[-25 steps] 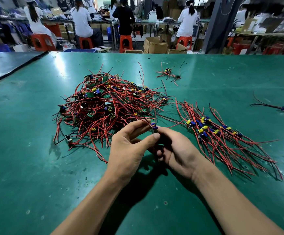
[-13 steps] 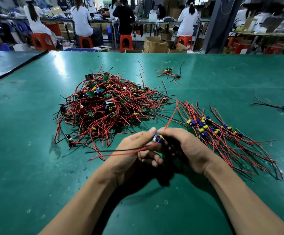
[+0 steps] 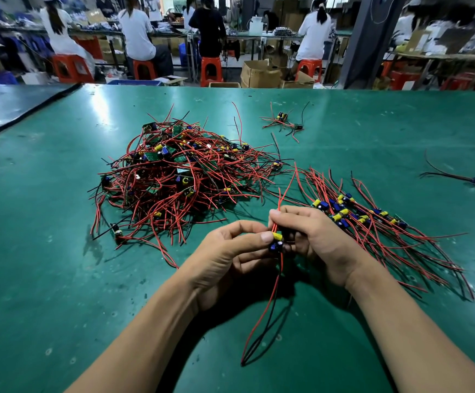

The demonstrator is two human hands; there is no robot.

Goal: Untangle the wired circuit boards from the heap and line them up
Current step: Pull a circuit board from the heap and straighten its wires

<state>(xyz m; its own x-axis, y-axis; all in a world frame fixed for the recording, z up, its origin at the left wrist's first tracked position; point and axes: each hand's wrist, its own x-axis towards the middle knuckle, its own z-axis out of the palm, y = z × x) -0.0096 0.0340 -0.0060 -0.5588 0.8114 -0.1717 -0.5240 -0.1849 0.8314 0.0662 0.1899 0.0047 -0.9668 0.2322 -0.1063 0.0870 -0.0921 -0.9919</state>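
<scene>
Both hands meet in front of the heap [image 3: 179, 177]. My left hand [image 3: 230, 259] has its fingers [image 3: 259, 237] pinched on one board [image 3: 276, 243]: only the yellow and blue caps peek out, the board itself is buried in the grip. Right hand [image 3: 318, 236] curls round its wires [image 3: 270, 302] just above, though I can't see that contact cleanly. The wire tails drop toward the table [image 3: 60, 265]. The row [image 3: 372, 222] lies right, its near end behind my right hand
</scene>
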